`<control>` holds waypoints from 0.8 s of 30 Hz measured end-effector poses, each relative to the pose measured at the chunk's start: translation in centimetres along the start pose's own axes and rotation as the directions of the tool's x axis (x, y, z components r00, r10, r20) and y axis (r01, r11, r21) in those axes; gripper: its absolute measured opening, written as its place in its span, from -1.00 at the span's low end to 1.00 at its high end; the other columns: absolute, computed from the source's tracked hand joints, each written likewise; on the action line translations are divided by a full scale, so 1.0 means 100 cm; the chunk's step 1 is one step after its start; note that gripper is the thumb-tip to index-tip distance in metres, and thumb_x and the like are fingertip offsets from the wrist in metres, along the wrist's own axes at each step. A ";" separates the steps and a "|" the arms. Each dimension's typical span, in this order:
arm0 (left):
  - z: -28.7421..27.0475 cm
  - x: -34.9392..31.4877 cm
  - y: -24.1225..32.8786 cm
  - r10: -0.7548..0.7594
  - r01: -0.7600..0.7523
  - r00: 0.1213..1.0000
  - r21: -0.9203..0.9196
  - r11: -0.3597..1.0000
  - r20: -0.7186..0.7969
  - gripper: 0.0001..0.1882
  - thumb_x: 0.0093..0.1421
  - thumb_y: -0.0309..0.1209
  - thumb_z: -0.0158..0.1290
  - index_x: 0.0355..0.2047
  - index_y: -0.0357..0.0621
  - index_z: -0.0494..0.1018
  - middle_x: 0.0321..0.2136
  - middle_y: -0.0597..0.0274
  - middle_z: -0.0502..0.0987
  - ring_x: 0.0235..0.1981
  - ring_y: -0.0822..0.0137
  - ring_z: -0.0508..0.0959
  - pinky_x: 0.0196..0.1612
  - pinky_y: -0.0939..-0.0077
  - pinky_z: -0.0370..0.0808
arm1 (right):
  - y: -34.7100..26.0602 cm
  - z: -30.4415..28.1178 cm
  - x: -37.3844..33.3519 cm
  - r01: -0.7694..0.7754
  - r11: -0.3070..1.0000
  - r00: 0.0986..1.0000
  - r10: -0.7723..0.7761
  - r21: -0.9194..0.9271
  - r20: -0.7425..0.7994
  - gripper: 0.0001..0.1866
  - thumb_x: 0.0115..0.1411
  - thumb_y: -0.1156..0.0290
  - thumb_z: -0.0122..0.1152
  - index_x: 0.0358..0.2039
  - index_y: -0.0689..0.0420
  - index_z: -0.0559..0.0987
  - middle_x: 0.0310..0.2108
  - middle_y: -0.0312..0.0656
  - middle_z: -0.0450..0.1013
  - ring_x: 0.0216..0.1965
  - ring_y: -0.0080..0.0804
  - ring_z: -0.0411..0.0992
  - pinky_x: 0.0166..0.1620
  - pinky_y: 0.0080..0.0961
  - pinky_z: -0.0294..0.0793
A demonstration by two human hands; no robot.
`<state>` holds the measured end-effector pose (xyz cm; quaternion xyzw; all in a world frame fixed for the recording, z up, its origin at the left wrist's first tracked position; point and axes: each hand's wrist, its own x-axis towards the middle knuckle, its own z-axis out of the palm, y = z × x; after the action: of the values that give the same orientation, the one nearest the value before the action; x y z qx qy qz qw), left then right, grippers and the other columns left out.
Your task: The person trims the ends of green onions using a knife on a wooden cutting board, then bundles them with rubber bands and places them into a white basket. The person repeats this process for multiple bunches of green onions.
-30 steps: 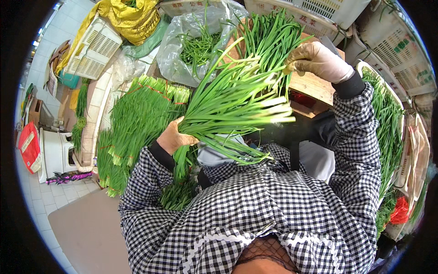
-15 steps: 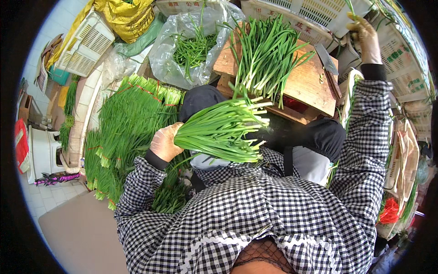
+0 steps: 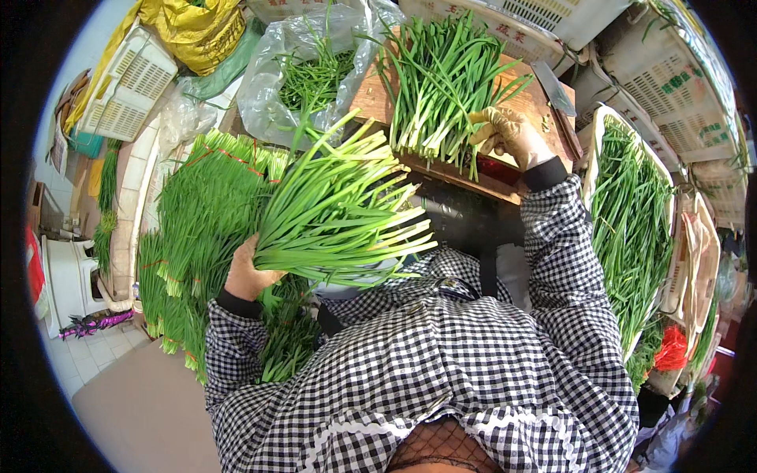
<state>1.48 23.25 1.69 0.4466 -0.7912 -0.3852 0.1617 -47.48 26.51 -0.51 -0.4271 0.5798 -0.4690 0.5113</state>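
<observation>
A thick bunch of green garlic chives (image 3: pixel 339 213) is in my left hand (image 3: pixel 251 272), its pale cut ends fanned out to the right and its leaves toward the palm. My right hand (image 3: pixel 509 134), in a thin glove, hovers at the lower right edge of a pile of loose chives (image 3: pixel 441 87), fingers bent but apart, with nothing visible in them. That pile lies on a wooden stand (image 3: pixel 520 75). On the stand's right side rests a knife (image 3: pixel 554 93) with a broad blade.
Many chive bundles tied with red bands (image 3: pixel 209 213) are stacked at my left. A clear plastic bag (image 3: pixel 260 102) with loose chives stands beyond them. To the right is a white crate (image 3: pixel 603 130) full of chives, with further crates (image 3: pixel 654 71) behind. A white stool (image 3: pixel 67 276) stands far left.
My right hand has come down from the crates at the upper right to the chive pile on the stand. The held bunch has shifted slightly left and spread wider.
</observation>
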 end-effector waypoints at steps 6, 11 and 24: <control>-0.015 0.004 0.010 -0.008 0.012 0.998 0.076 0.997 -0.059 -0.32 -0.21 -0.39 0.29 -0.05 -0.38 0.32 -0.21 0.00 0.51 -0.21 0.22 0.52 -0.11 0.43 0.44 | -0.001 -0.020 -0.025 -0.059 0.998 0.974 0.059 0.008 -0.218 -0.67 0.27 0.19 -0.01 -0.25 0.20 0.56 -0.54 -0.32 0.49 -0.63 -0.68 0.31 -0.57 -0.76 0.19; -0.015 0.013 0.016 0.099 -0.087 0.994 0.210 0.974 -0.046 -0.37 -0.23 -0.42 0.26 -0.08 -0.37 0.36 -0.27 0.01 0.54 -0.26 0.23 0.55 -0.13 0.47 0.45 | -0.040 0.013 -0.044 0.126 0.978 0.950 -0.167 -0.167 -0.262 -0.71 0.22 0.25 0.09 -0.15 0.14 0.56 -0.31 -0.38 0.51 -0.28 -0.65 0.38 -0.24 -0.65 0.30; 0.002 0.042 0.073 0.275 -0.262 0.961 0.229 0.937 -0.025 -0.60 -0.11 -0.49 0.17 -0.18 -0.26 0.44 -0.31 0.00 0.53 -0.31 0.13 0.55 -0.21 0.45 0.47 | -0.087 0.099 -0.033 0.511 0.798 0.845 -0.535 -0.319 0.014 -0.72 -0.05 0.40 0.36 -0.30 0.21 0.61 -0.10 0.02 0.42 -0.13 -0.31 0.42 -0.08 -0.44 0.40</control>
<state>-5.15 22.06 6.71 0.3604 -0.8781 -0.2554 0.1840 -37.12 26.98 8.32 -0.6272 0.5246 -0.5107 0.2656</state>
